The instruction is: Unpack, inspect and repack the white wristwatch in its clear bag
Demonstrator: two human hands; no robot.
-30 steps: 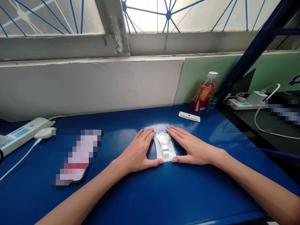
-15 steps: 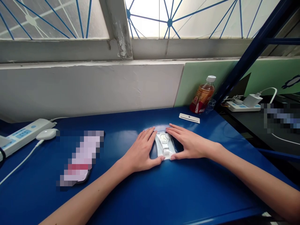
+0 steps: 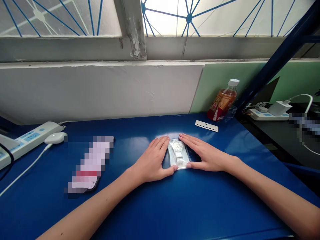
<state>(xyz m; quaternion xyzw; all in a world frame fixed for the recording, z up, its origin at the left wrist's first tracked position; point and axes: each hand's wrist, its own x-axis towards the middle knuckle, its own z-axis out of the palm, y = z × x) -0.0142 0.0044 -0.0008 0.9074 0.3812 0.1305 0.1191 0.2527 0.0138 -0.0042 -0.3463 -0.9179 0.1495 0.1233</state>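
A wristwatch (image 3: 178, 146) with a pale dial and strap lies face up inside a clear plastic bag (image 3: 184, 164) on the blue table. My left hand (image 3: 154, 160) rests along the bag's left side, fingers stretched forward and thumb at its lower edge. On the other side, my right hand (image 3: 203, 154) lies in mirror fashion, fingertips near the top right corner and thumb by the lower right one. Both hands are spread, with a wide gap between thumb and fingers; neither is wrapped round the bag.
To the left lie a blurred phone (image 3: 93, 163), a power strip (image 3: 32, 138) and a white charger puck (image 3: 55, 138) with its cable. Behind on the right stand a drink bottle (image 3: 222, 103) and a flat white strip (image 3: 206, 126). A blue post (image 3: 270, 66) rises at the right.
The view has shifted slightly, so most things sit a little further right. My right fingers and thumb appear slightly further from the bag; the watch and bag otherwise look the same.
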